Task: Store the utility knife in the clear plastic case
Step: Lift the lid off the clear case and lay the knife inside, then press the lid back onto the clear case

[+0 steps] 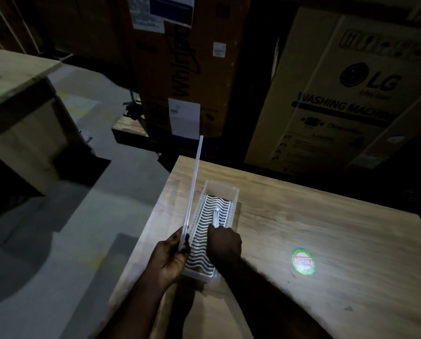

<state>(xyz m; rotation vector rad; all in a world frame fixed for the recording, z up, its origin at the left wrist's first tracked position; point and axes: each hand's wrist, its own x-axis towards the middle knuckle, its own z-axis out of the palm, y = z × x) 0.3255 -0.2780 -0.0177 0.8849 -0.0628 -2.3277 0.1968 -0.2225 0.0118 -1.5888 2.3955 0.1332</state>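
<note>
A clear plastic case (pixel 232 192) lies open on the wooden table (pixel 314 228), with a white wavy insert on its floor. Its lid (pixel 194 182) stands upright along the case's left side, and my left hand (pixel 172 255) grips the lid's near end. Inside the case, on the insert, lies the silver utility knife (pixel 216 216), pointing away from me. My right hand (pixel 225 243) reaches into the case, its fingers closed on the knife's near end and covering that part.
A round green and red sticker (pixel 303 261) sits on the table to the right of the case. Large cardboard appliance boxes (pixel 339 94) stand behind the table. A second wooden table (pixel 13 77) is at the left, with grey floor between.
</note>
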